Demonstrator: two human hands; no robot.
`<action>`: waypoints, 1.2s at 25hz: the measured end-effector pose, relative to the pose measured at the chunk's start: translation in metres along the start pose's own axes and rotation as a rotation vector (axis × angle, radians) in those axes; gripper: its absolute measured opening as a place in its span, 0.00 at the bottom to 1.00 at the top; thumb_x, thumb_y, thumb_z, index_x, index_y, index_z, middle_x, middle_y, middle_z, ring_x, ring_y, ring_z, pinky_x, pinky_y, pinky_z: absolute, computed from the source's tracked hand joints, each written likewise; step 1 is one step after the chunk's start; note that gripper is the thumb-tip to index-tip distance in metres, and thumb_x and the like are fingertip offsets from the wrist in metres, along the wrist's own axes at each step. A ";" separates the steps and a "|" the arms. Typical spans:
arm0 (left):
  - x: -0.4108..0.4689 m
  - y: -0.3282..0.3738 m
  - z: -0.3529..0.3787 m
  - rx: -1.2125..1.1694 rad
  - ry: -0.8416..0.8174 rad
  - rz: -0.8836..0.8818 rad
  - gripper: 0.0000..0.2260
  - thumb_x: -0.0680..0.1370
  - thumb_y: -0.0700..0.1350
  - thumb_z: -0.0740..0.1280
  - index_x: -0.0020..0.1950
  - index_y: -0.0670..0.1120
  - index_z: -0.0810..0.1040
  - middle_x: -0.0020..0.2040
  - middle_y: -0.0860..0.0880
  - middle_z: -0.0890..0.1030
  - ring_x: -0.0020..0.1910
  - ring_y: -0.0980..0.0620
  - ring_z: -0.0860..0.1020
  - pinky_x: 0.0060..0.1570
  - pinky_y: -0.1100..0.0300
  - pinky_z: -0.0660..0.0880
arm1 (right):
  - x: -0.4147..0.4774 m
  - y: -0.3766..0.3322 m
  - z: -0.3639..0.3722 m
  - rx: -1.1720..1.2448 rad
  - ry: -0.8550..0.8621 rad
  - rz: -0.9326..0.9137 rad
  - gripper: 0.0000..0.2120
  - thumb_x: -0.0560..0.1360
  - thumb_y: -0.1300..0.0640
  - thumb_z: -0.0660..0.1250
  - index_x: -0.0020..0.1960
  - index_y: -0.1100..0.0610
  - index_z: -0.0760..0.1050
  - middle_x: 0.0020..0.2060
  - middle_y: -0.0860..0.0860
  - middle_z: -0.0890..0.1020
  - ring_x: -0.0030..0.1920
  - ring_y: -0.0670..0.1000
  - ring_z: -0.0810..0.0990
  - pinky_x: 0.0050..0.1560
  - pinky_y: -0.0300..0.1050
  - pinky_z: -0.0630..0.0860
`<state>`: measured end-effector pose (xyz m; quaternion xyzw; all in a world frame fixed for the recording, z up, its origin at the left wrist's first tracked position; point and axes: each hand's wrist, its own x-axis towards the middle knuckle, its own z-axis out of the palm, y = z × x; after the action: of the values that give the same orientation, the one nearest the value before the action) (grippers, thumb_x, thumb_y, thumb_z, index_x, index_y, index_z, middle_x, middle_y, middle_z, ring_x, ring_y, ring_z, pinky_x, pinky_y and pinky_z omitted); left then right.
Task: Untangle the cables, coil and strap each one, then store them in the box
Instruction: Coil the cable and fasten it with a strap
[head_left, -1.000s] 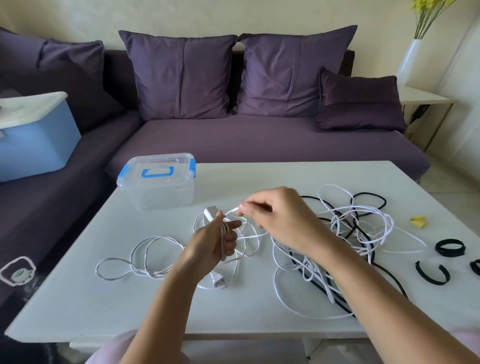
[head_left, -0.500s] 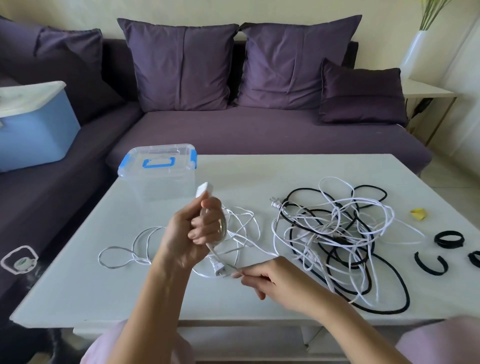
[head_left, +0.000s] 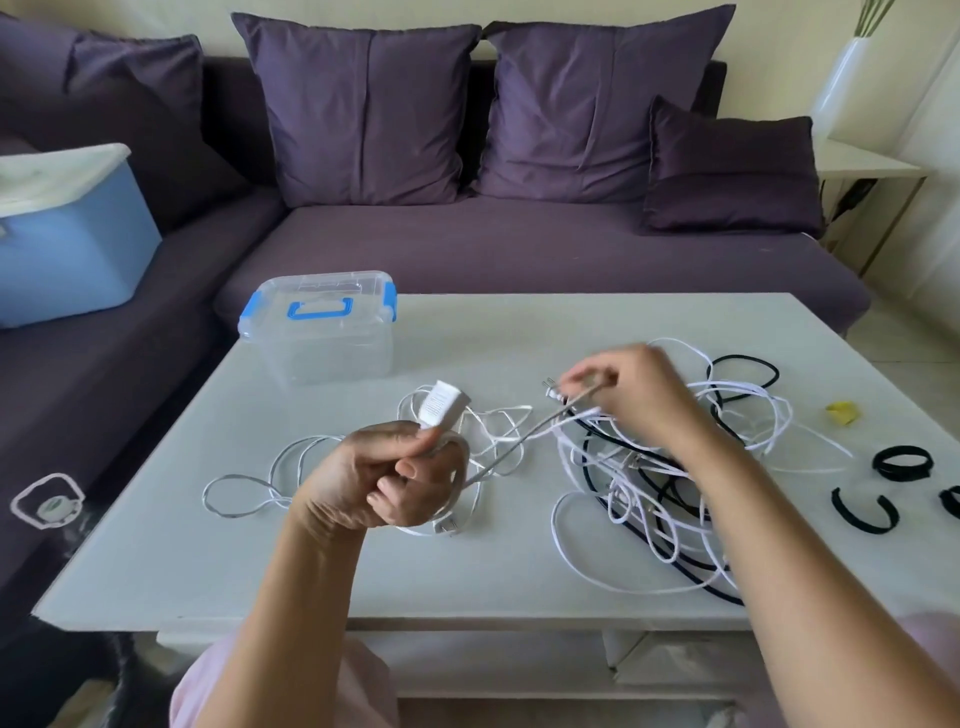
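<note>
My left hand grips a white cable just below its white plug end, with a few coils round the fingers. From that hand a taut strand runs up and right to my right hand, which pinches it above the tangle. The tangle of white and black cables lies on the right half of the white table. Loose white loops trail left of my left hand. A clear box with blue latches and handle stands closed at the table's back left.
Black straps lie at the table's right edge, one open in a C shape. A small yellow scrap sits nearby. A purple sofa with cushions runs behind the table; a blue bin rests on its left seat.
My right hand has swung from the table's near edge up and right over the tangle, drawing the white strand taut. My left hand has dropped slightly, still gripping the cable.
</note>
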<state>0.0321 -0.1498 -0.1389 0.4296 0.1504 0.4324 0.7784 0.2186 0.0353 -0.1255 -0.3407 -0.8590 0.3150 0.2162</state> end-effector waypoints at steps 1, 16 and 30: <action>-0.003 0.001 -0.002 -0.017 -0.014 0.011 0.13 0.83 0.46 0.55 0.39 0.45 0.61 0.27 0.55 0.56 0.22 0.60 0.53 0.18 0.68 0.52 | 0.010 0.001 -0.012 -0.005 0.088 0.025 0.06 0.69 0.58 0.74 0.41 0.47 0.83 0.33 0.54 0.84 0.32 0.50 0.78 0.36 0.40 0.72; 0.021 -0.018 -0.031 0.712 1.052 -0.421 0.18 0.83 0.51 0.53 0.46 0.43 0.78 0.26 0.52 0.68 0.24 0.55 0.63 0.26 0.65 0.62 | 0.007 -0.046 -0.044 0.153 0.264 0.067 0.12 0.70 0.68 0.65 0.37 0.55 0.83 0.15 0.44 0.67 0.20 0.43 0.61 0.20 0.32 0.55; 0.006 -0.008 -0.063 -0.550 1.090 0.659 0.11 0.76 0.38 0.59 0.34 0.46 0.66 0.22 0.53 0.61 0.18 0.57 0.59 0.19 0.67 0.59 | -0.066 -0.050 0.031 -0.067 -0.540 -0.233 0.15 0.77 0.53 0.67 0.54 0.65 0.79 0.27 0.51 0.61 0.24 0.44 0.63 0.28 0.34 0.59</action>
<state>0.0021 -0.1134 -0.1815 -0.0386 0.2667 0.8228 0.5004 0.2225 -0.0527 -0.1236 -0.1509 -0.9287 0.3387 0.0031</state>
